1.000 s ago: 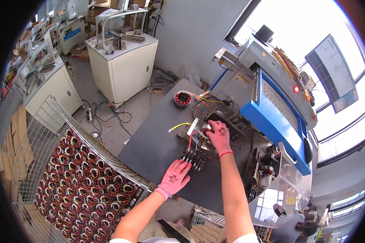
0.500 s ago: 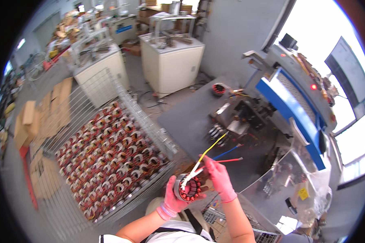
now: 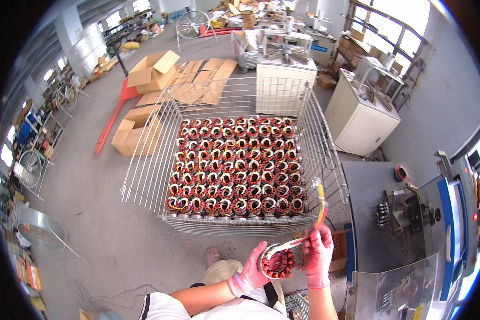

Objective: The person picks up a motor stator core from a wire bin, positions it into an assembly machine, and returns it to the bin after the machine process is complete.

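Observation:
Near the front, my left hand (image 3: 250,273) is closed around the side of a motor stator (image 3: 276,262), a metal ring with copper-red windings inside. White-sleeved lead wires (image 3: 289,244) rise out of the stator toward the right. My right hand (image 3: 318,250) pinches these leads, and their yellow ends stick up above the fingers. Both hands wear thin pinkish gloves. Just beyond them stands a wire mesh cage (image 3: 234,228) holding rows of similar stators (image 3: 240,166) with their white leads curled on top.
On the right is a dark workbench (image 3: 360,224) with a metal fixture (image 3: 410,210), another stator (image 3: 401,173) and a blue-fronted machine (image 3: 449,234). Clear guard panels (image 3: 394,290) stand nearer. Beyond the cage are white cabinets (image 3: 357,114), cardboard boxes (image 3: 152,72) and a red pallet jack (image 3: 109,125).
My view has swung left from the workbench to face the cage. The stator stays in my left hand; my right hand now pinches its leads, bunched and pointing up.

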Motion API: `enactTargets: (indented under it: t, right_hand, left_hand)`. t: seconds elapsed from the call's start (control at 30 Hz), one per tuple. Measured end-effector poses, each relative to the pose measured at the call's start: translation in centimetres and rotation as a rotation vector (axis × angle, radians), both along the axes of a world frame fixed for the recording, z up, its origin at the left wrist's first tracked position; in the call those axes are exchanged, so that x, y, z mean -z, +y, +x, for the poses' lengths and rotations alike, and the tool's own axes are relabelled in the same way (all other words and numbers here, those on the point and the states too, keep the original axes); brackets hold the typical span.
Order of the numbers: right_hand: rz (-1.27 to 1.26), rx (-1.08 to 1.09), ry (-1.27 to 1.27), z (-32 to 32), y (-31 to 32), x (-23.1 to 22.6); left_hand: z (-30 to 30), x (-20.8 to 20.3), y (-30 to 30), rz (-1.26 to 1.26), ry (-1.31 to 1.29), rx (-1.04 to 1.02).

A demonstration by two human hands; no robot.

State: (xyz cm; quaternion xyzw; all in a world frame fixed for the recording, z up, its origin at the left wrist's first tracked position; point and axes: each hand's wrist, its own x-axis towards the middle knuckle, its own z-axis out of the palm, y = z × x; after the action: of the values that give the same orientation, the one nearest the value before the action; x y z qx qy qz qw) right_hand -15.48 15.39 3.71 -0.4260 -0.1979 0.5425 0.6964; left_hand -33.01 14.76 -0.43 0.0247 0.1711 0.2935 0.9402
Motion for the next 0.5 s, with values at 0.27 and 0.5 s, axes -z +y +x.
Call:
enactTargets:
  t: [0.27, 0.5]
  right_hand:
    - [0.473, -0.407, -1.687, -21.6, 6.2, -2.7]
    - [0.32, -1.195, -1.231, -33.0, 11.5, -3.2]
  left_hand:
    - [-17.8, -0.7, 2.8, -0.12, 0.155, -0.392]
    - [-30.5, 1.6, 6.7, -0.193, -0.003, -0.506]
